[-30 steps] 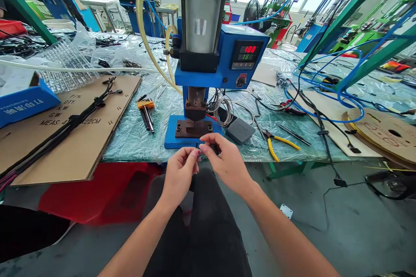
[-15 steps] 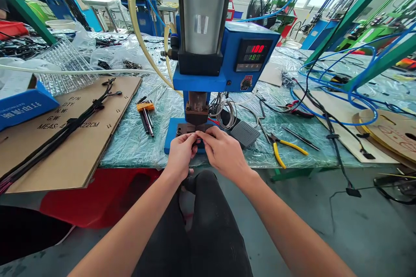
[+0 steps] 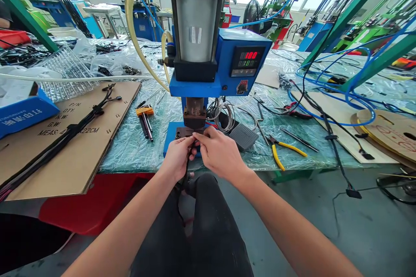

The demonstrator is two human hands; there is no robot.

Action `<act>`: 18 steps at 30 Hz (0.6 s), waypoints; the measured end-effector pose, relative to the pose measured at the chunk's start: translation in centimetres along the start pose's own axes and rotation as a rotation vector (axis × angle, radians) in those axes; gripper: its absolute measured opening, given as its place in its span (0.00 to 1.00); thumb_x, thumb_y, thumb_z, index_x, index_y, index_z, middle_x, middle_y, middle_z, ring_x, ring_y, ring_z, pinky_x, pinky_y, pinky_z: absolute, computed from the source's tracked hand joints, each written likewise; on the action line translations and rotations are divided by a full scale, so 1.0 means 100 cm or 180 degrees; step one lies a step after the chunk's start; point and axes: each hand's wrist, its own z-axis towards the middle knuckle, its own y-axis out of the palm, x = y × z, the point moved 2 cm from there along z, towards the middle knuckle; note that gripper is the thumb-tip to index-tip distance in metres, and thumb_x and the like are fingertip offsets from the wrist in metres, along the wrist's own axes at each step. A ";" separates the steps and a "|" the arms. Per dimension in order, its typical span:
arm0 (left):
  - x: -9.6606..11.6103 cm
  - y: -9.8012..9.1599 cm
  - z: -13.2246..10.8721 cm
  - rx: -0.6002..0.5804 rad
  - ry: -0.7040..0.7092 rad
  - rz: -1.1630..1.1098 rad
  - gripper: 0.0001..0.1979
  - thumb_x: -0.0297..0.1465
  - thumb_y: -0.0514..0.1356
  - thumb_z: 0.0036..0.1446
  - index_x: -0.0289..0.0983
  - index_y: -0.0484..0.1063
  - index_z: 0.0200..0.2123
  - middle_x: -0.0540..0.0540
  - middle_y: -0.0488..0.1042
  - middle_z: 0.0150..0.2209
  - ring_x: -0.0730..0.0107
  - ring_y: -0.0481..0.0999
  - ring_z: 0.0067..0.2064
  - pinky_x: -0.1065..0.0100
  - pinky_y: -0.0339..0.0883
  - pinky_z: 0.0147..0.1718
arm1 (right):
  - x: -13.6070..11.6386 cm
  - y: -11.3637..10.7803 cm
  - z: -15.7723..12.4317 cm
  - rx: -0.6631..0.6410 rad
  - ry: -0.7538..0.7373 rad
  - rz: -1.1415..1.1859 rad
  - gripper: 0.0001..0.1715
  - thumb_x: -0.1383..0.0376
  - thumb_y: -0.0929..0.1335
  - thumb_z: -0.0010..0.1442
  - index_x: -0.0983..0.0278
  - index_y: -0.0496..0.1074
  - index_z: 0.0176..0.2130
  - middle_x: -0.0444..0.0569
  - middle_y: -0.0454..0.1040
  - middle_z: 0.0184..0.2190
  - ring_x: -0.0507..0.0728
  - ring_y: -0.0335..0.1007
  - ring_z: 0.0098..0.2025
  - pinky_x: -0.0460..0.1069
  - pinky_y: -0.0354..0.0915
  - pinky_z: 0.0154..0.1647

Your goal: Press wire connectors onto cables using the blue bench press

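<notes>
My left hand [image 3: 177,157] and my right hand [image 3: 219,153] meet in front of the brown die plate [image 3: 188,132] of a blue pneumatic bench press [image 3: 208,67]. Both pinch a thin black wire [image 3: 187,169], which hangs down past my knee. The fingers hide the wire's end and part of the plate. Above the plate stands the press's metal ram [image 3: 194,114]. A grey foot pedal [image 3: 243,136] lies just right of my right hand.
Plastic sheeting covers the bench. On it are yellow-handled pliers [image 3: 279,151], a black wire harness on cardboard [image 3: 65,134], several metal pins with an orange piece [image 3: 144,119], and a coiled wire [image 3: 224,117]. Blue tubing [image 3: 338,112] and green machines stand right.
Both hands have moved forward from in front of the bench edge onto the die plate, and a black wire now shows hanging below them. The head view has also shifted slightly.
</notes>
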 end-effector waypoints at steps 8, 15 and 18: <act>-0.007 -0.005 -0.002 0.0112 0.0185 0.0097 0.17 0.36 0.71 0.38 0.31 0.74 0.28 0.48 0.74 0.24 0.78 0.69 0.21 0.74 0.63 0.21 | -0.003 0.002 0.000 -0.0049 0.0060 -0.0123 0.27 0.65 0.59 0.66 0.59 0.69 0.61 0.53 0.71 0.49 0.60 0.69 0.45 0.52 0.64 0.41; -0.009 -0.002 0.003 0.0157 0.0269 0.0003 0.16 0.37 0.70 0.37 0.32 0.74 0.26 0.50 0.73 0.22 0.79 0.67 0.20 0.75 0.60 0.20 | -0.004 0.002 0.003 -0.0044 0.0153 -0.0111 0.26 0.65 0.59 0.67 0.58 0.70 0.60 0.54 0.71 0.49 0.60 0.69 0.45 0.52 0.64 0.42; -0.011 -0.004 0.003 0.0144 0.0323 0.0110 0.15 0.38 0.69 0.39 0.32 0.73 0.26 0.50 0.72 0.21 0.77 0.68 0.20 0.74 0.63 0.21 | -0.006 0.003 0.003 -0.0092 0.0151 -0.0157 0.27 0.65 0.59 0.66 0.59 0.69 0.61 0.55 0.70 0.49 0.60 0.69 0.45 0.52 0.64 0.42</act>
